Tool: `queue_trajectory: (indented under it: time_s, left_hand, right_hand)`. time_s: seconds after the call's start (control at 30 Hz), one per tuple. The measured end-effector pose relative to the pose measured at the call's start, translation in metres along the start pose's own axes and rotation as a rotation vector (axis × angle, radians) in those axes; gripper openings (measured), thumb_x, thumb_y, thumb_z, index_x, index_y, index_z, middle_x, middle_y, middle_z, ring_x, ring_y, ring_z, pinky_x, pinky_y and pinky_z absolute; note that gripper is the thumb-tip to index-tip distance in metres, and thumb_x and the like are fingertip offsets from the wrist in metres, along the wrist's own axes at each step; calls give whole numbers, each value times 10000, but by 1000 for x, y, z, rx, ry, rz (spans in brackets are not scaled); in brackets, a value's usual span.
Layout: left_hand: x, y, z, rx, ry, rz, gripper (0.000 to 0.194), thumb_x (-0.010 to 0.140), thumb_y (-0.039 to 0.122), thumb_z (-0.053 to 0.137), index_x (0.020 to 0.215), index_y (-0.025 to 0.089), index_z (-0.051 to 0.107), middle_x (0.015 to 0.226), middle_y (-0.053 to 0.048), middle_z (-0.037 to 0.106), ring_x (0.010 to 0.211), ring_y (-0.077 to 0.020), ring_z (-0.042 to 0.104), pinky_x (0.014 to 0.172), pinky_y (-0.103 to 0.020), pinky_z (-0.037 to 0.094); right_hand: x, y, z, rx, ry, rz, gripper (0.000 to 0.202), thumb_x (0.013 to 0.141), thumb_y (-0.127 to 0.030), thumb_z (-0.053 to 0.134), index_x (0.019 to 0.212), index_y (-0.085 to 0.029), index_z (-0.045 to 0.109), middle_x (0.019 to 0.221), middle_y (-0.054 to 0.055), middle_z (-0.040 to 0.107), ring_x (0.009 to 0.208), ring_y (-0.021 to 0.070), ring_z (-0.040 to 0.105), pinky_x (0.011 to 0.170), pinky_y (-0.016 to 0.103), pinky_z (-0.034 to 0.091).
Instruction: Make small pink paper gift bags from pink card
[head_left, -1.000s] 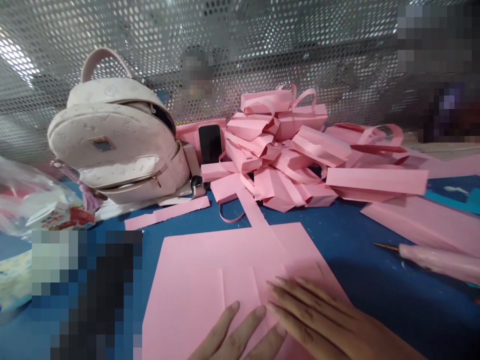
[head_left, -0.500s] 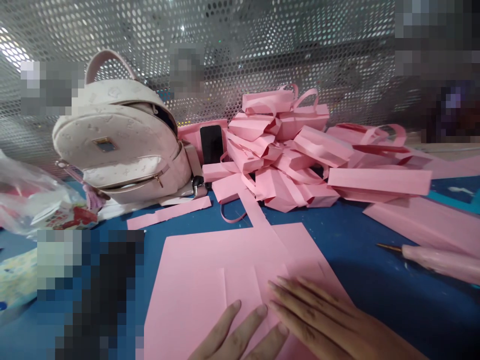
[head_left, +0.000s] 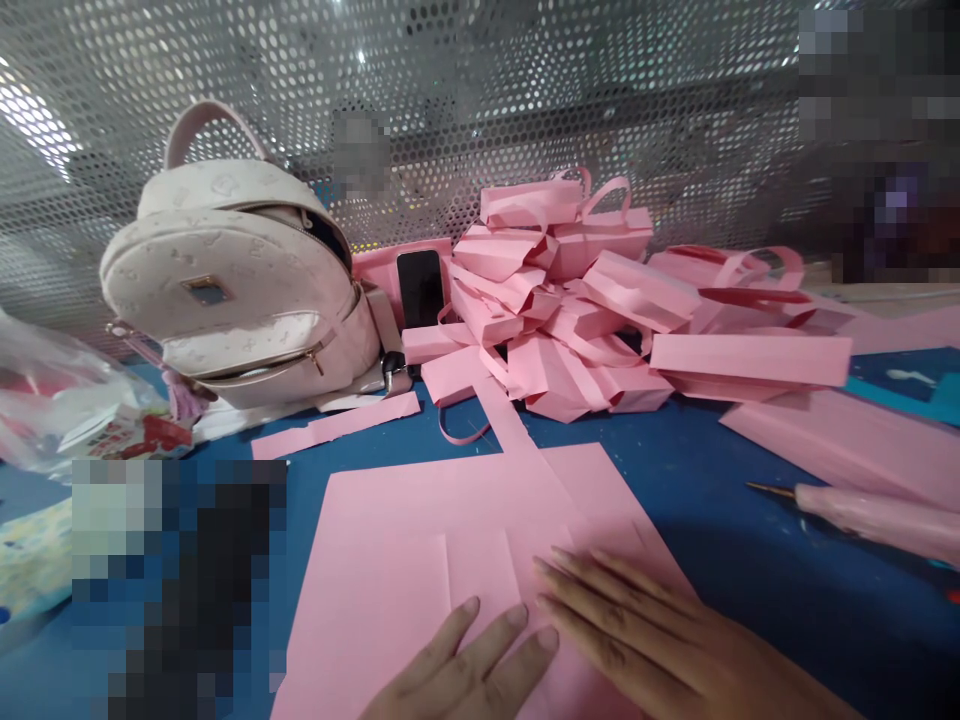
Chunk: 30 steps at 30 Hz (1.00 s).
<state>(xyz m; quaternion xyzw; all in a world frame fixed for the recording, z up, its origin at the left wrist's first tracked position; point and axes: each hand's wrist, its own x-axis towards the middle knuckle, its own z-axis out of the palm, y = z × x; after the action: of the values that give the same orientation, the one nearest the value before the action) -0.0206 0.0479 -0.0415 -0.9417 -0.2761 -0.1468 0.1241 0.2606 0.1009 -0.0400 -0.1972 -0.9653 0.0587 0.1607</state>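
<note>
A sheet of pink paper (head_left: pixel 375 570) with raised crease lines lies flat on the blue table before me. My left hand (head_left: pixel 472 665) rests on its lower middle, fingers spread and pressing the paper. Beside it, my right hand (head_left: pixel 630 630) lies flat on the sheet's right part, fingers stretched out toward the left. Neither hand grasps anything. A narrow pink paper strip (head_left: pixel 506 415) reaches from the pile behind down to the sheet's top edge.
Behind the sheet is a heap of folded pink paper bags (head_left: pixel 570 330). A white backpack (head_left: pixel 247 290) stands at left, a phone (head_left: pixel 420 288) leaning beside it. To the right lies a pink-handled pointed tool (head_left: pixel 870 515). A metal mesh (head_left: pixel 675 120) closes the back.
My left hand has slid slightly left and down on the paper. My right hand stays nearly in place; the view has shifted slightly.
</note>
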Motion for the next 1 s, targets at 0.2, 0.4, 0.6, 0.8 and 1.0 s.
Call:
queue_trajectory:
  time_s: [0.2, 0.4, 0.6, 0.8, 1.0]
  left_hand:
    - [10, -24, -25, 50, -37, -11, 413, 1074, 140, 312, 1338, 120, 629, 1375, -115, 638, 1266, -232, 614, 1023, -307, 539]
    - [14, -25, -27, 167, -86, -110, 432, 1018, 151, 347, 1350, 13, 588, 1365, -240, 609, 1259, -338, 602, 946, -406, 586]
    - [12, -20, -30, 102, -132, -100, 730, 929, 439, 644, 1569, 267, 338, 1393, -321, 551, 1281, -439, 538, 918, -510, 583]
    - [14, -15, -39, 65, -177, -101, 737, 902, 269, 667, 1565, 275, 344, 1453, -336, 481, 1323, -448, 485, 960, -532, 550]
    - [14, -5, -43, 114, -222, -111, 708, 882, 108, 590, 1547, 212, 372, 1473, -335, 455, 1343, -441, 474, 976, -526, 544]
  right_hand:
    - [6, 6, -14, 125, -31, -25, 724, 1000, -213, 476, 1612, -268, 95, 1536, 11, 448, 1385, 220, 475, 1161, 340, 401]
    - [10, 0, -24, 183, -27, -1, 677, 993, -328, 528, 1601, -263, 236, 1515, 34, 489, 1392, 231, 478, 1162, 350, 405]
    - [12, -8, -40, 252, -196, 188, 563, 991, -369, 536, 1530, -239, 436, 1519, 88, 494, 1408, 243, 460, 1165, 407, 395]
    - [11, -11, -41, 338, -220, 254, 565, 1005, -364, 521, 1546, -261, 398, 1560, 101, 443, 1450, 262, 397, 1183, 485, 351]
    - [19, -17, -53, 385, -231, 295, 550, 1013, -392, 518, 1532, -237, 420, 1544, 105, 468, 1458, 251, 385, 1196, 483, 330]
